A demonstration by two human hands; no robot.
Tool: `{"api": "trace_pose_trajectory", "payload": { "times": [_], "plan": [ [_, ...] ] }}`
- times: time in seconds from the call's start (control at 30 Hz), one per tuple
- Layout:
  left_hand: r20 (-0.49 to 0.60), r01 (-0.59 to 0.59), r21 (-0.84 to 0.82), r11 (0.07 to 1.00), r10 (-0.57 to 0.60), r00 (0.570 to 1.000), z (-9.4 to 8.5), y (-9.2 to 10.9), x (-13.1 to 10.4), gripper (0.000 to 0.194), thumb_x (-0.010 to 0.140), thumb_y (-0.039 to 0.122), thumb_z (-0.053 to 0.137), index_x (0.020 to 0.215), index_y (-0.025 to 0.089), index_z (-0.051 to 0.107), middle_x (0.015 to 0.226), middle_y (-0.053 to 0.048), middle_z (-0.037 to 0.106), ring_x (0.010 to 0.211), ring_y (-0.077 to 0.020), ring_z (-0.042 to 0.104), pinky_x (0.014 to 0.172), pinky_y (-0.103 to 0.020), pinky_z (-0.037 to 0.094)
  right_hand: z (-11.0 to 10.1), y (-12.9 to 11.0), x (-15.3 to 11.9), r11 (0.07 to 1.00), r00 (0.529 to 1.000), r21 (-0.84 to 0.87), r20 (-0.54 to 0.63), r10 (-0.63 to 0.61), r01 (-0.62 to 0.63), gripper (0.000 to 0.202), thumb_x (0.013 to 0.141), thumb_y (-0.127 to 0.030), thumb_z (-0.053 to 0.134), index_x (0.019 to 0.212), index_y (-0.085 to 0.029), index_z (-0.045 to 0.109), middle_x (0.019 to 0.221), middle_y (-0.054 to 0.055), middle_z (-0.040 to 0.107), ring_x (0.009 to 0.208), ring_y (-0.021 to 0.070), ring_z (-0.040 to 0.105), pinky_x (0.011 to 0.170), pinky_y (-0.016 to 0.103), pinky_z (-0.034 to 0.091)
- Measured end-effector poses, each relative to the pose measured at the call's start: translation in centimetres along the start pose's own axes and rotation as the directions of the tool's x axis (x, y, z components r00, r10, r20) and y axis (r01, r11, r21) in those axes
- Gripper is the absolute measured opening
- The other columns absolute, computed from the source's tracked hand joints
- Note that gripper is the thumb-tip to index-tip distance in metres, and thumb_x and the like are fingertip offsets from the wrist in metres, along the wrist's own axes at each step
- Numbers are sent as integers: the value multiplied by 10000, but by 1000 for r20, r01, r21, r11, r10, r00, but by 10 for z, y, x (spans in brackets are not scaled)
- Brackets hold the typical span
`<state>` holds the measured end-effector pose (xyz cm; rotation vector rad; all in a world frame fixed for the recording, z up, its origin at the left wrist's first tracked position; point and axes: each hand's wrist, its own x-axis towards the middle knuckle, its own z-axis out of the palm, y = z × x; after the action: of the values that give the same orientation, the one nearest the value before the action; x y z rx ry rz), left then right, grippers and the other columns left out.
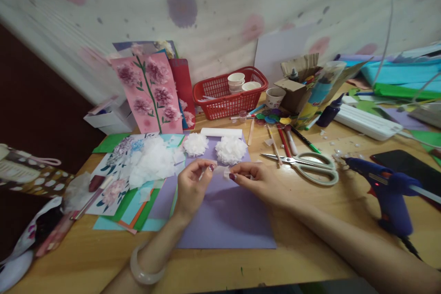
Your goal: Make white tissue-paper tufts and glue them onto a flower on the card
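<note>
Above a purple paper sheet (pixel 225 225), my left hand (pixel 193 186) and my right hand (pixel 258 181) face each other with fingertips pinched. Between them stretches a small, thin piece of white tissue paper (pixel 221 169), held at both ends; its edges are partly hidden by the fingers. Just beyond the hands stand two fluffy white paper flowers, a smaller one (pixel 195 144) on the left and a larger one (pixel 231 149) on the right. A loose heap of white tissue pieces (pixel 151 161) lies to the left, over a printed flower picture (pixel 109 200) and coloured sheets.
On the right lie scissors (pixel 315 165), a blue glue gun (pixel 387 193) with its red light on, and a white power strip (pixel 367 121). Behind are a red basket (pixel 220 108) with paper cups, a cardboard box (pixel 292 94) and a pink flower card (pixel 138 101).
</note>
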<state>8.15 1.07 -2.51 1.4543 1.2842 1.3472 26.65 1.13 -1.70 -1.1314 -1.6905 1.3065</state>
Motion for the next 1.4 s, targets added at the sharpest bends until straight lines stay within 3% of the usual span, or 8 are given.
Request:
{"api": "trace_pose_trajectory", "payload": {
  "times": [0.33, 0.6, 0.7, 0.8, 0.87, 0.93, 1.03, 1.4],
  "plan": [
    [-190, 76, -143, 987, -103, 976, -16, -4, 22, 243, 714, 358, 633, 795, 133, 675, 723, -27, 680, 667, -137, 637, 644, -238, 518, -3, -1, 0, 999, 999, 16, -8, 33, -33, 195, 778, -334, 569, 778, -168, 672, 666, 6, 605, 622, 143, 505, 599, 259, 373],
    [-456, 89, 226, 970, 25, 890, -108, -7, 68, 129, 611, 263, 614, 659, 147, 641, 591, -16, 634, 639, -221, 647, 658, -350, 536, -4, -2, 0, 998, 999, 34, -8, 48, -48, 200, 791, -331, 565, 792, -162, 673, 651, 0, 599, 612, 137, 500, 586, 252, 378],
    [-501, 62, 378, 924, 148, 853, -126, -1, 68, 104, 572, 174, 657, 676, 162, 660, 791, -72, 694, 1043, -373, 598, 963, -513, 420, -4, -2, -1, 999, 999, 39, -9, 31, -31, 203, 798, -337, 579, 813, -161, 679, 682, 8, 621, 631, 141, 510, 606, 258, 389],
    [-482, -57, 506, 860, 337, 809, -108, 11, 51, 199, 659, 154, 652, 853, 175, 688, 1212, -111, 620, 1340, -363, 345, 1149, -533, 141, -3, -1, -1, 999, 999, 44, -7, 32, -32, 216, 803, -355, 595, 840, -162, 684, 679, 3, 614, 611, 131, 492, 589, 253, 378],
    [-336, -181, 529, 829, 400, 852, -79, 17, 35, 186, 755, 192, 609, 920, 188, 695, 1134, -86, 662, 1172, -282, 542, 1087, -460, 336, -2, 0, -1, 998, 999, 50, 1, 40, -40, 233, 804, -385, 612, 834, -166, 684, 632, -12, 584, 568, 117, 459, 549, 242, 355],
    [47, -327, 426, 844, 340, 939, -47, 20, 17, 204, 831, 203, 564, 987, 193, 694, 1027, -75, 708, 1026, -231, 638, 949, -387, 485, 0, 2, 0, 997, 999, 62, 3, 37, -37, 259, 801, -416, 625, 815, -165, 684, 590, -24, 555, 533, 105, 432, 524, 235, 338],
    [329, -409, 313, 857, 306, 893, -11, 15, 0, 219, 846, 200, 596, 1032, 208, 712, 1023, -69, 731, 976, -199, 671, 880, -321, 533, 1, 5, 1, 997, 1000, 77, 2, -9, 9, 273, 791, -430, 631, 804, -164, 687, 624, -11, 596, 563, 119, 485, 556, 245, 375],
    [334, -272, 199, 942, 195, 922, -9, -1, -13, 298, 852, 148, 551, 1094, 203, 713, 1032, -82, 742, 944, -203, 694, 849, -324, 573, 7, 6, -1, 993, 996, 109, 70, -51, 43, 256, 834, -381, 590, 896, -180, 737, 864, 63, 743, 801, 202, 649, 738, 306, 489]
  ]
}}
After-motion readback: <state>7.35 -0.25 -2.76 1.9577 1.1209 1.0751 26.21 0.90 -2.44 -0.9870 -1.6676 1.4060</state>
